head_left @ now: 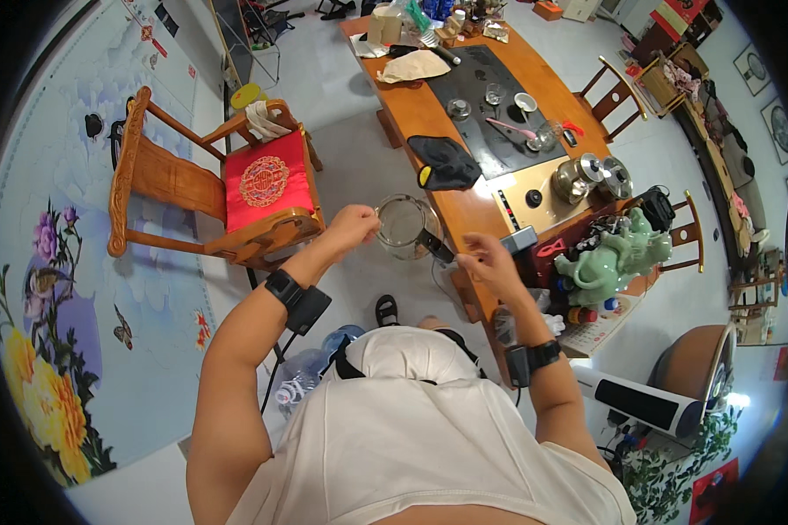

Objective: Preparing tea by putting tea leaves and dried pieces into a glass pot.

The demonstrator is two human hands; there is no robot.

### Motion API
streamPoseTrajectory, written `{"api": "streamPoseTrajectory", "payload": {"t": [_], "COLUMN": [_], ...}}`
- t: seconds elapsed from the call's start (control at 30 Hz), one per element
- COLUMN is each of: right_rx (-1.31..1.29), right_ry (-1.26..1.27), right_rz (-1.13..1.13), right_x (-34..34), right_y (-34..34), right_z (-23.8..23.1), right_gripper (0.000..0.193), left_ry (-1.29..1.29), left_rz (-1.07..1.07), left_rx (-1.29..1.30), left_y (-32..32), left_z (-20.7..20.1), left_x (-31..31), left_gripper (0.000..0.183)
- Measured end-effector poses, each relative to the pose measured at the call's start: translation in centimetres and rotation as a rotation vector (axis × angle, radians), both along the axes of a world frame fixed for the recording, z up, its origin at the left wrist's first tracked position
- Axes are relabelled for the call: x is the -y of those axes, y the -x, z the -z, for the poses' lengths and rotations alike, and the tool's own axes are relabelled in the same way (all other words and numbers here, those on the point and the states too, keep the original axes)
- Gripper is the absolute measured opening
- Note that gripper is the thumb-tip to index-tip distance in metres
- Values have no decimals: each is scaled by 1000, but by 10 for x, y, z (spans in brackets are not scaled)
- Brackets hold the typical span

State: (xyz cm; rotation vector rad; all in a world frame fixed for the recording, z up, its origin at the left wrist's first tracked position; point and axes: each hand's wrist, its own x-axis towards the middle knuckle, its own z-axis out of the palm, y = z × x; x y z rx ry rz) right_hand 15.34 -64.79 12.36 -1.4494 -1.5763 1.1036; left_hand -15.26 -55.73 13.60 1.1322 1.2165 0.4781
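In front of me, off the table's near left edge, is a clear round glass pot (401, 226) with a black handle (435, 246). My left hand (352, 230) pinches the pot's left side at the rim, fingers closed. My right hand (492, 265) is at the free end of the handle, thumb and fingers closing on it. No contents can be made out through the glass. Each wrist wears a black strap with a small box on it.
A long wooden table (534, 66) bears a black cloth bag (442, 163), a dark tea tray (490, 83), a steel kettle (576, 178) and a green animal figurine (617, 261). A wooden armchair (162, 179) with a red cushion (267, 179) stands left. Plastic bottles (305, 372) lie by my legs.
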Motion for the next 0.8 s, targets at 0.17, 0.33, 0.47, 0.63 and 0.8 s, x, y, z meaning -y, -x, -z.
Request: {"api": "streamPoseTrajectory", "payload": {"t": [0.17, 0.33, 0.47, 0.63, 0.8], "right_rx": [971, 1513, 1447, 1434, 1489], "right_ry": [0, 52, 242, 344, 358], "right_rz": [-102, -243, -136, -52, 53], "right_x": [29, 81, 103, 106, 91], "right_y": [-41, -84, -99, -99, -89], "right_z": [-6, 27, 56, 63, 57], "right_gripper": [59, 57, 51, 69, 65], "left_ry": [-63, -22, -13, -45, -65], "left_rz": [-72, -111, -111, 17, 153], "left_rx": [-58, -66, -75, -151, -194], "left_y": [27, 38, 32, 18, -8], "left_z": [15, 21, 29, 32, 39], "left_x": [-51, -100, -142, -205, -269], "left_gripper": [16, 15, 14, 18, 18]}}
